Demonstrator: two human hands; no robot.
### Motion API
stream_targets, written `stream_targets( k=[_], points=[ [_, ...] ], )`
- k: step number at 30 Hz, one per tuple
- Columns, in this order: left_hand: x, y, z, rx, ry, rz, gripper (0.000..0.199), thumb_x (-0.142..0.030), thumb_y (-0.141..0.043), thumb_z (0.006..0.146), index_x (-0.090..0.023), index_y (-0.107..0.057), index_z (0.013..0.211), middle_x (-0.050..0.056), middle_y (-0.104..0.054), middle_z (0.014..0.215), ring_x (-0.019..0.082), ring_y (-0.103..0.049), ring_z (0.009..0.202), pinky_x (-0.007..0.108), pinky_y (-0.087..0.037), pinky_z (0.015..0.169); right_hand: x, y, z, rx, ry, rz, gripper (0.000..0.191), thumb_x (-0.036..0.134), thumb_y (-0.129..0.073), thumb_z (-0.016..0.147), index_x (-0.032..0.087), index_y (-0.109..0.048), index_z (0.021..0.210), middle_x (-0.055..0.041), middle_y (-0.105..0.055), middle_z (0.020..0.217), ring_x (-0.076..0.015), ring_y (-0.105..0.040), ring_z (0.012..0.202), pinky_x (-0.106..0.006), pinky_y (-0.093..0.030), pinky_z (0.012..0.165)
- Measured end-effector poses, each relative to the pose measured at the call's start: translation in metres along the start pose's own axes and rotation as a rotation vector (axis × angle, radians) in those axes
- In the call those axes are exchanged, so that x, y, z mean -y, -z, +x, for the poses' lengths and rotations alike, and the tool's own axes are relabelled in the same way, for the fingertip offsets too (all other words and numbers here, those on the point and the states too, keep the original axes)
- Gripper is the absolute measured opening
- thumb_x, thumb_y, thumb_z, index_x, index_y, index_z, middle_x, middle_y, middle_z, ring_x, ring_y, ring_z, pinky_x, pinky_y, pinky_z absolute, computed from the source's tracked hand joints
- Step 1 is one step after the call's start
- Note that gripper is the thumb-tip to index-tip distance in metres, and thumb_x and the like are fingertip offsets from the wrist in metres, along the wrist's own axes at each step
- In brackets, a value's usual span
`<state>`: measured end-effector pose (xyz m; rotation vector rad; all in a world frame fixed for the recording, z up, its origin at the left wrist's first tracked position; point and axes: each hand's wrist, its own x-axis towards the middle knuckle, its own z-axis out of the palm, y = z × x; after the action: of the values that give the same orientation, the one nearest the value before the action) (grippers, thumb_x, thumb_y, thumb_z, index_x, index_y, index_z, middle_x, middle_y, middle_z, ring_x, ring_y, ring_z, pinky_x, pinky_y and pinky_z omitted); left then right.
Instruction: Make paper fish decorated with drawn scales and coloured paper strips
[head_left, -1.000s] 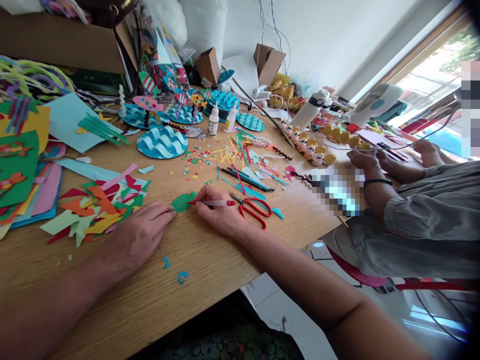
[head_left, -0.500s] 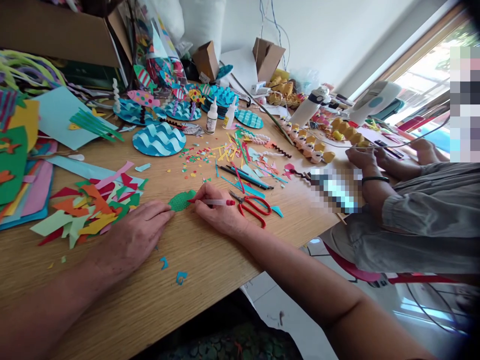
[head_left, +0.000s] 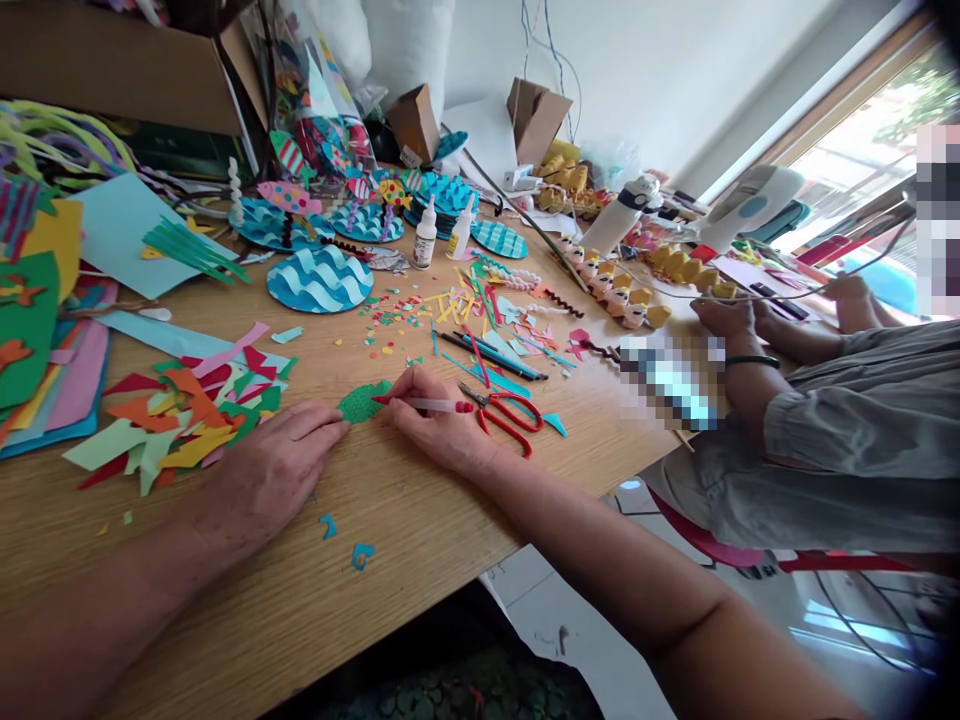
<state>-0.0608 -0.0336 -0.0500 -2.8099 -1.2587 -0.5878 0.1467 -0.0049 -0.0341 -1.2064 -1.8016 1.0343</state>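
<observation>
A green paper cutout, leaf- or fish-shaped with a scale-like pattern, lies flat on the wooden table. My left hand rests palm down with its fingers flat, the fingertips on the cutout's left end; its thumb is hidden. In my right hand is a red-tipped pen with a clear barrel, pinched between the fingers. Its tip is at the cutout's right side; whether it touches the paper I cannot tell. Just right of that hand lie red-handled scissors.
Colored paper scraps are heaped on the left. Two glue bottles stand behind near blue wave-patterned discs. Dark pencils lie beyond the scissors. At right, another person's hands rest near the table edge, with a white bottle farther back.
The view has shifted very slightly. Both hands, the pen and the green cutout stay almost exactly where they were.
</observation>
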Motion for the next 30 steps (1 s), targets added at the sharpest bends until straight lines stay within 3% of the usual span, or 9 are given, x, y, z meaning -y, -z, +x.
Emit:
stream_targets(
  k=[20,30],
  points=[
    [0.0002,0.0007,0.0020,-0.058,-0.085,0.071,0.040,-0.023,-0.029,0.091,-0.009,-0.065,0.100,0.014,-0.065,0.104,0.024,-0.059,0.097,0.035,-0.051,0.082,0.0023,-0.0004,0.0006,0.011,-0.008,-0.098,0.003,0.015,-0.050,0.075,0.018,-0.052,0.076,0.0043,-0.054,0.064,-0.0078,-0.048,0.057,-0.020,-0.037,0.056],
    [0.0013,0.0003,0.0009,-0.035,-0.045,0.049,0.041,-0.024,-0.027,0.091,-0.013,-0.065,0.100,0.011,-0.065,0.106,0.023,-0.058,0.100,0.036,-0.050,0.085,0.0005,0.0002,-0.0001,0.000,0.007,-0.068,0.003,0.015,-0.049,0.073,0.018,-0.050,0.073,0.0052,-0.050,0.060,-0.0076,-0.044,0.054,-0.020,-0.035,0.053]
  ],
)
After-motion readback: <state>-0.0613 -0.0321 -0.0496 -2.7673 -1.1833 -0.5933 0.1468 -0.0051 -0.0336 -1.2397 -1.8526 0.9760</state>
